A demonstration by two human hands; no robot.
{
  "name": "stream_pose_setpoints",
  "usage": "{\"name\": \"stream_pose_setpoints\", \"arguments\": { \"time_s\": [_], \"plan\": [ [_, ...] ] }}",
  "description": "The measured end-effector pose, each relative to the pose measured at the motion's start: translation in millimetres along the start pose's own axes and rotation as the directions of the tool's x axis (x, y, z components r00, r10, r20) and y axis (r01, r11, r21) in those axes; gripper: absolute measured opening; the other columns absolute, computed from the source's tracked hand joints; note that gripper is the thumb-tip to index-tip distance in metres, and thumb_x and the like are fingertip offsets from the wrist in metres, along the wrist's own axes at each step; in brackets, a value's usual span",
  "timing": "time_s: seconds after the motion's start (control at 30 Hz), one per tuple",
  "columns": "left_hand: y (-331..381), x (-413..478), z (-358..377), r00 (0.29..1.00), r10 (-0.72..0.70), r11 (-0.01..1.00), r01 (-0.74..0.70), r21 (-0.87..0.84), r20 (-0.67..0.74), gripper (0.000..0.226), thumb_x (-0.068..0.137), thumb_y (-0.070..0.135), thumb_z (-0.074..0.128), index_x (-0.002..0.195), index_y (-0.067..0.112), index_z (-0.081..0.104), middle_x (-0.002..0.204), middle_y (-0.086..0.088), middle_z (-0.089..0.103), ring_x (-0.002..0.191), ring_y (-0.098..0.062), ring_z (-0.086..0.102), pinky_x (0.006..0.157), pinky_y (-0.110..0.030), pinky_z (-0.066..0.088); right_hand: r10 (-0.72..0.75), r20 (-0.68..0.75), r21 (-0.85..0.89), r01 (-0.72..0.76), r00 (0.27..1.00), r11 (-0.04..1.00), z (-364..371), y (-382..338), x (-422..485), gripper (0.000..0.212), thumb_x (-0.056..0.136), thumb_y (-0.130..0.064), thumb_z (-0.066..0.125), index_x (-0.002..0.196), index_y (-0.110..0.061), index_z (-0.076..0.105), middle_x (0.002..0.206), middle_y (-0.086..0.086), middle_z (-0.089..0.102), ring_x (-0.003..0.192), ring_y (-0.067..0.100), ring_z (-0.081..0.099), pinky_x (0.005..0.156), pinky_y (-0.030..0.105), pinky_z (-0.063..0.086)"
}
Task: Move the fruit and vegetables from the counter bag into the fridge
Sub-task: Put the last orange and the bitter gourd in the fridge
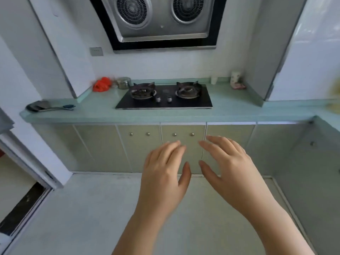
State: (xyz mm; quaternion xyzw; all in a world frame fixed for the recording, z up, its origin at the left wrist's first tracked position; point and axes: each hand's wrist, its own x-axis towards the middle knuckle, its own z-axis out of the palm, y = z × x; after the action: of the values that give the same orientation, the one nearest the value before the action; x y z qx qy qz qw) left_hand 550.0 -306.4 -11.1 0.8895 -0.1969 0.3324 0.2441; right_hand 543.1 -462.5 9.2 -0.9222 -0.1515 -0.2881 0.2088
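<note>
A crumpled red plastic bag point(102, 84) lies at the back left of the pale green counter point(230, 105), beside a metal lidded pot point(124, 82). Its contents are hidden. My left hand point(163, 168) and my right hand point(228, 162) are stretched out side by side in front of the lower cupboard doors, palms down, fingers spread, holding nothing. Both are well below and in front of the counter, far from the bag. A blurred yellowish shape point(334, 96) shows at the right edge; I cannot tell what it is. No fridge can be made out for certain.
A black two-burner gas hob point(164, 98) sits mid-counter under a steel extractor hood point(160, 19). A ladle and spoon point(47, 107) lie at the counter's left end. A cup point(213, 80) and small packets point(237, 80) stand at the back right. A doorway point(24, 190) opens on the left.
</note>
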Motion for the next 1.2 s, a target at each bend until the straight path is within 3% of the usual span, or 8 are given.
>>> {"name": "stream_pose_setpoints", "arguments": {
  "time_s": [0.33,0.57,0.87,1.0,1.2],
  "plan": [
    [86.9,63.7,135.8,0.968,0.210,0.940,-0.161,-0.300,0.138,0.038,0.085,0.028,0.044,0.112,0.009,0.063,0.115,-0.005,0.064,0.109,-0.025,0.057,0.094,-0.035,0.037,0.390,-0.122,-0.205,-0.408,0.913,0.890,-55.4,127.1,-30.7,0.049,0.082,-0.040,0.039,0.119,-0.014,0.059,0.117,0.005,0.060,0.109,0.028,0.055,0.088,0.041,0.048],
    [103.4,152.3,228.7,0.928,0.340,0.862,-0.242,-0.446,0.154,0.038,0.085,0.028,0.044,0.111,0.008,0.063,0.114,-0.007,0.064,0.106,-0.024,0.056,0.092,-0.035,0.037,0.517,-0.219,-0.286,-0.561,0.828,0.777,-64.4,204.3,14.4,0.045,0.079,-0.033,0.054,0.120,-0.016,0.059,0.120,0.004,0.059,0.112,0.028,0.053,0.090,0.042,0.045],
    [131.2,222.6,321.2,0.872,0.455,0.759,-0.273,-0.592,0.180,0.040,0.086,0.030,0.042,0.113,0.009,0.062,0.115,-0.007,0.064,0.108,-0.024,0.057,0.094,-0.036,0.041,0.615,-0.320,-0.341,-0.693,0.721,0.635,-68.8,281.1,46.4,0.043,0.078,-0.032,0.056,0.117,-0.014,0.061,0.116,0.006,0.061,0.109,0.029,0.056,0.089,0.042,0.046],
    [156.0,236.8,358.8,0.832,0.521,0.704,-0.293,-0.647,0.190,0.040,0.085,0.031,0.042,0.112,0.010,0.062,0.115,-0.004,0.064,0.107,-0.022,0.056,0.093,-0.032,0.038,0.686,-0.363,-0.284,-0.776,0.631,0.563,-82.4,318.8,39.0,0.042,0.079,-0.033,0.054,0.117,-0.017,0.061,0.119,0.002,0.060,0.111,0.025,0.054,0.088,0.041,0.046],
    [216.9,261.0,434.1,0.800,0.572,0.652,-0.308,-0.693,0.183,0.039,0.084,0.029,0.043,0.109,0.008,0.064,0.112,-0.006,0.065,0.104,-0.024,0.059,0.093,-0.031,0.037,0.726,-0.400,-0.252,-0.829,0.560,0.500,-102.7,396.9,23.4,0.042,0.080,-0.034,0.052,0.119,-0.018,0.060,0.120,0.000,0.059,0.111,0.023,0.055,0.089,0.035,0.044]
  ]
}}
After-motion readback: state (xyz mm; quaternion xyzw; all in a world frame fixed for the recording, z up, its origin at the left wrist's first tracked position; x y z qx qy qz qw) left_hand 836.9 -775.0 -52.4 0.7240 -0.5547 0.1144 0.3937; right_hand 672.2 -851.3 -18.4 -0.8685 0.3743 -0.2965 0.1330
